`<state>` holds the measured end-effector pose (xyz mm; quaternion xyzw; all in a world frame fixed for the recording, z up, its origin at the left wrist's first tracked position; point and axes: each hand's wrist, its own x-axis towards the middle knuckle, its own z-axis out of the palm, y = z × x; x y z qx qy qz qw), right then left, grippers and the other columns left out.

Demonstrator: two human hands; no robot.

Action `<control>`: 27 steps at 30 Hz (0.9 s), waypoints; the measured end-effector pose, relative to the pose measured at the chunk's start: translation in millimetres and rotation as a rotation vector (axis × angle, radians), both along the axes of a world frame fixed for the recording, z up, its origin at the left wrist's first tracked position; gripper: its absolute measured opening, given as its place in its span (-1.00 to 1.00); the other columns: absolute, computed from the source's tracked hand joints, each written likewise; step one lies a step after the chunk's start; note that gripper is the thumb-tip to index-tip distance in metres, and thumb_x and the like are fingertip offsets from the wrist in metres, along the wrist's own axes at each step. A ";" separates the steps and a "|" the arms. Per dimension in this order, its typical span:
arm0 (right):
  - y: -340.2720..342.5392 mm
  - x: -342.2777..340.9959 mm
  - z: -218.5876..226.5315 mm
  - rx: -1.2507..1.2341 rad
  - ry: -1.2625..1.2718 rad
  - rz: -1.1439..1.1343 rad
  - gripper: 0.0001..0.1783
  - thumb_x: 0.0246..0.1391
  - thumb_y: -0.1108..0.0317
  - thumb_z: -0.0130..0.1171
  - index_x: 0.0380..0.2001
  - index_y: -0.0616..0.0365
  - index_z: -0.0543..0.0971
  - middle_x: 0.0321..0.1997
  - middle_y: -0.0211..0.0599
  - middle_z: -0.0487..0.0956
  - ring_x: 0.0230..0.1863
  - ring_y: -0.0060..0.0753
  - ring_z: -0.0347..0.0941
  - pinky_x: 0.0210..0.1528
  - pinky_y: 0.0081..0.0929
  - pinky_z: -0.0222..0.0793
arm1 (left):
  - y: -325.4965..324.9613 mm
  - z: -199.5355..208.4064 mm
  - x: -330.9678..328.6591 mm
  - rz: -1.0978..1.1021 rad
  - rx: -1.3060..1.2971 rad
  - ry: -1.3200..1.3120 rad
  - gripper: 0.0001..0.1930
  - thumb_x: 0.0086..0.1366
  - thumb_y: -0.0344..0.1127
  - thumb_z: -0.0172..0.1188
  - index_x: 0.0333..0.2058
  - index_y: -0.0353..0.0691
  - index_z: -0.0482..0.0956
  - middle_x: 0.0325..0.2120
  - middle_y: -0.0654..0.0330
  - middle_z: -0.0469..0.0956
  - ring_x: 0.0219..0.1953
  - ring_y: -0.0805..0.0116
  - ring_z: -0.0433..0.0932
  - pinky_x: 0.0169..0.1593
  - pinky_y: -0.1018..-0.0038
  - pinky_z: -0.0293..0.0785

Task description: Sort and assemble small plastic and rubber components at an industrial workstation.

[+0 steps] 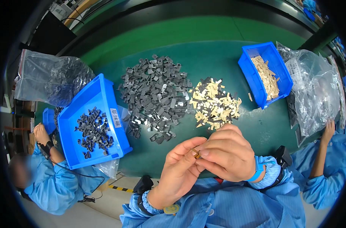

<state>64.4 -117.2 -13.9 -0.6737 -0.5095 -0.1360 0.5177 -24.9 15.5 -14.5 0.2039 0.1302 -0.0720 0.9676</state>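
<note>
Fingers of my left hand (177,169) and right hand (230,154) jointly pinch a small part (197,155), apparently brass-coloured, near cream-and-black pieces (214,102) on the green tabletop (214,62)

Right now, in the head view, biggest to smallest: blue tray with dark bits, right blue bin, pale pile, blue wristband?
Blue tray
Right blue bin and pale pile: too alike to rank
Blue wristband
</note>
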 end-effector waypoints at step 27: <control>-14.4 7.5 10.0 0.083 0.481 0.301 -0.61 -0.17 0.60 0.21 -0.19 0.26 0.38 -0.29 -0.08 0.53 -0.29 -0.26 0.48 -0.16 -0.31 0.35 | 3.5 2.5 2.1 0.100 0.275 -0.108 -0.75 0.20 -0.53 0.02 -0.13 -0.43 0.44 -0.25 0.04 0.48 -0.27 0.33 0.49 -0.17 0.49 0.44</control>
